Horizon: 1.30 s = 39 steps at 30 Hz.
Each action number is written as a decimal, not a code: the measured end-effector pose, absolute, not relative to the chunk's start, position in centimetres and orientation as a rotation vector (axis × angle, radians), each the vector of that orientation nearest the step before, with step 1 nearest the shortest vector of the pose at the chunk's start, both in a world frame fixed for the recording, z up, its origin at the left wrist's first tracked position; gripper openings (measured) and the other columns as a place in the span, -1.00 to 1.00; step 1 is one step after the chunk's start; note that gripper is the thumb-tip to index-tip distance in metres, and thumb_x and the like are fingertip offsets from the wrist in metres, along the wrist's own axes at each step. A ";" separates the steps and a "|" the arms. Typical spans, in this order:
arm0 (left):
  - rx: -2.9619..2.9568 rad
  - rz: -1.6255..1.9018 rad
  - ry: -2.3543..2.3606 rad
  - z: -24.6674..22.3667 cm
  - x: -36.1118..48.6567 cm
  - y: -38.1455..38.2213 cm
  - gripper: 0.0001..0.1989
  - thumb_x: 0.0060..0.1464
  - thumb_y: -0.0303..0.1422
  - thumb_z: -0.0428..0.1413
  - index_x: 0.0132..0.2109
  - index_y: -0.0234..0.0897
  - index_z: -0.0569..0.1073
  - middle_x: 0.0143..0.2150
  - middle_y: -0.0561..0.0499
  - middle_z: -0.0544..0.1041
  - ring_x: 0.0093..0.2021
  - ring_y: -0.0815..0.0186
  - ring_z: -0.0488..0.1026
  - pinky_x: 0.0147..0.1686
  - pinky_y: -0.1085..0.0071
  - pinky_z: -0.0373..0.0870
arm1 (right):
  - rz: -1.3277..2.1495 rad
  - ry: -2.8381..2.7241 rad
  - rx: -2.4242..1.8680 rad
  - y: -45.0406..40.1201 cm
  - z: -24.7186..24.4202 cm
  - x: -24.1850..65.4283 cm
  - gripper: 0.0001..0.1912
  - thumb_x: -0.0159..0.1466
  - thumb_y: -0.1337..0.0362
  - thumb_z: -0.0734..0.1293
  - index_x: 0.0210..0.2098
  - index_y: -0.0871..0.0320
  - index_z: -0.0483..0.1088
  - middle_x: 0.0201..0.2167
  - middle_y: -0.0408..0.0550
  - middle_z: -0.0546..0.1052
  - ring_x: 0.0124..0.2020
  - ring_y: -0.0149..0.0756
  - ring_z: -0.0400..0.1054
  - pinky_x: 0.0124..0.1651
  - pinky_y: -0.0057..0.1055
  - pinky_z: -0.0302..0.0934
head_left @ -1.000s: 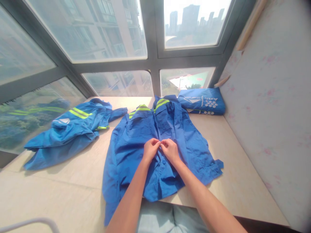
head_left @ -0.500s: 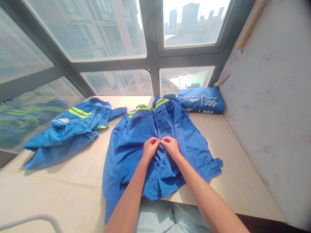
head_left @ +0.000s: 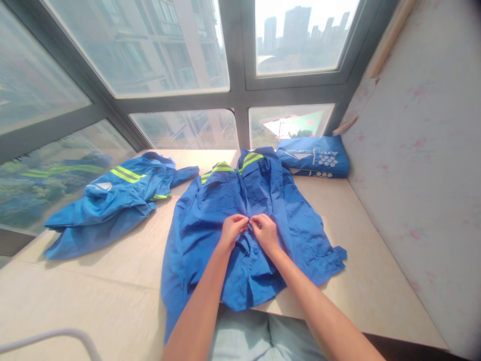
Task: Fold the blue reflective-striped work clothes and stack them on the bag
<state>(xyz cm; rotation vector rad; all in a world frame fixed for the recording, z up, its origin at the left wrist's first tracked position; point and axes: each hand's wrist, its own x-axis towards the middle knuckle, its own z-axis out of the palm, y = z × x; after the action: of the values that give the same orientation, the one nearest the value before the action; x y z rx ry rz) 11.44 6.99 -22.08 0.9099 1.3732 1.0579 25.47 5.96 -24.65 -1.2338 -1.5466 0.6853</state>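
Observation:
A blue work jacket (head_left: 214,240) with yellow-green reflective stripes lies spread out front side up, its collar end toward the window. My left hand (head_left: 233,229) pinches the front edge at the middle of the jacket. Right beside it, my right hand (head_left: 264,231) pinches the same front opening, the fingertips of both hands nearly meeting. Whatever button or buttonhole is between the fingers is hidden. Just below my hands a round blue button (head_left: 256,249) shows on the front strip.
A second blue striped jacket (head_left: 120,195) lies crumpled on the left of the pale ledge (head_left: 108,281). Against the window at the back right is a folded blue bundle with white print (head_left: 313,156). A grey curved tube (head_left: 71,333) crosses the lower left corner. A flowered wall (head_left: 421,150) borders the right.
Both hands keep their pinch at the jacket's front, with only slight finger movement. The whole view has shifted a little.

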 end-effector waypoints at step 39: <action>1.698 0.839 1.550 -21.3 11.9 8.6 -0.77 -0.09 -0.53 0.18 -0.26 -0.20 0.64 -0.30 -0.01 0.65 -0.32 0.26 0.53 -0.23 0.41 0.39 | 0.492 -1.543 -1.458 5.6 -24.8 25.1 -0.86 0.25 0.22 0.28 -0.25 0.13 0.39 -0.29 0.00 0.51 -0.23 -0.18 0.37 -0.09 -0.30 0.25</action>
<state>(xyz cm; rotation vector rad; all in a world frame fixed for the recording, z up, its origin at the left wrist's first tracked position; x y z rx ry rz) 11.89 8.63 -21.34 1.6982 1.5501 0.8385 25.12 5.61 -24.80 -1.4576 -1.5429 0.4922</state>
